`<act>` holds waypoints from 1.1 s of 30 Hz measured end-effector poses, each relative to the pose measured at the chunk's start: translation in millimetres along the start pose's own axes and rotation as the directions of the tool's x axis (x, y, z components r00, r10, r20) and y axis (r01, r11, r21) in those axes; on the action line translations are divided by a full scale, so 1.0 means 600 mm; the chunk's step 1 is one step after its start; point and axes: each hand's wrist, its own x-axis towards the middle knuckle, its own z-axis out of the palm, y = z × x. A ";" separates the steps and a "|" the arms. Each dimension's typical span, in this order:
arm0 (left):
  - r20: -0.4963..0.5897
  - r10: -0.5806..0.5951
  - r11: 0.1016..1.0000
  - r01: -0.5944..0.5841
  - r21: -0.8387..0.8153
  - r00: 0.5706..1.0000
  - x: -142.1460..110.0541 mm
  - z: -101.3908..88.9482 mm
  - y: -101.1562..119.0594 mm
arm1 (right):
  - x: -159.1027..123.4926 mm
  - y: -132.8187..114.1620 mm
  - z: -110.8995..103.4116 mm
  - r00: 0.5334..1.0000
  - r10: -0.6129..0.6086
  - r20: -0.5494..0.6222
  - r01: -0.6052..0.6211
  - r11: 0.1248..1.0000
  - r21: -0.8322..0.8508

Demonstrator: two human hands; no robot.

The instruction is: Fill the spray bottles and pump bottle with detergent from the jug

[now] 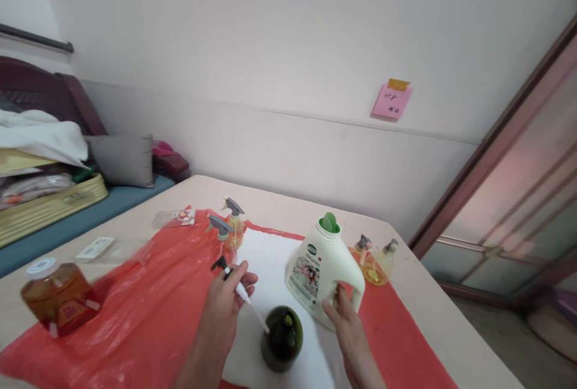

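Two hands hold things over a white sheet (265, 251) that probably protects the counter (279, 201): the left hand (228, 288) grips a pump (243, 293) by its collar, keeping its tube clear near a dark green bottle (280, 350), while the right hand (346, 324) clasps the white jug (333, 266) by its handle, likely for steadiness. The jug's label (306, 276) and pink note (390, 103) are too small to read surely.

I can make out a handwritten "45" on the pink sticky note (390, 102) taped to the wall (270, 64); the mark after it and the line below are too unclear for me to read. On the white handled jug (336, 257), a round green emblem (312, 249) tops printing too small to read, and the amber bottle's label (70, 311) is equally illegible to me.
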 end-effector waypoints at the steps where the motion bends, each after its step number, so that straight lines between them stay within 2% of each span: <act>1: 0.008 0.007 1.000 -0.007 -0.024 1.000 -0.001 0.001 -0.001 | -0.010 0.004 -0.007 0.999 0.039 0.007 -0.039 0.999 0.000; 4: 0.042 0.062 0.995 -0.058 -0.087 0.997 -0.004 0.006 -0.008 | -0.034 0.016 -0.024 0.987 0.159 0.029 -0.160 0.987 0.024; 8: 0.083 0.148 0.989 -0.146 -0.034 0.985 -0.014 0.019 -0.030 | -0.059 0.026 -0.027 0.979 0.191 0.075 -0.197 0.976 0.088; 11: 0.110 0.209 0.968 -0.222 0.118 0.972 -0.024 0.027 -0.043 | -0.073 0.029 -0.013 0.977 0.182 0.112 -0.196 0.972 0.126; 14: 0.140 0.319 0.877 -0.348 0.331 0.937 -0.033 0.034 -0.042 | -0.083 0.035 0.005 0.970 0.171 0.171 -0.194 0.972 0.129; 17: 0.202 0.354 0.810 -0.407 0.422 0.913 -0.040 0.042 -0.038 | -0.095 0.048 0.018 0.964 0.158 0.212 -0.183 0.978 0.104; 21: 0.316 0.248 0.788 -0.380 0.484 0.916 -0.041 0.052 -0.057 | -0.112 0.071 0.038 0.964 0.106 0.243 -0.112 0.994 0.012; 24: 0.454 0.106 0.716 -0.384 0.583 0.885 -0.042 0.053 -0.081 | -0.120 0.090 0.061 0.962 0.009 0.274 0.021 0.994 -0.108; 26: 0.510 0.033 0.648 -0.407 0.644 0.860 -0.044 0.050 -0.091 | -0.122 0.101 0.078 0.967 -0.039 0.253 0.082 0.983 -0.161; 28: 0.537 -0.003 0.613 -0.423 0.668 0.844 -0.046 0.047 -0.094 | -0.123 0.111 0.094 0.972 -0.071 0.223 0.113 0.977 -0.183; 30: 0.556 -0.016 0.617 -0.430 0.659 0.831 -0.047 0.044 -0.093 | -0.125 0.121 0.108 0.974 -0.082 0.210 0.121 0.976 -0.182; 33: 0.540 -0.010 0.636 -0.411 0.653 0.842 -0.043 0.042 -0.093 | -0.128 0.137 0.125 0.979 -0.081 0.185 0.115 0.977 -0.180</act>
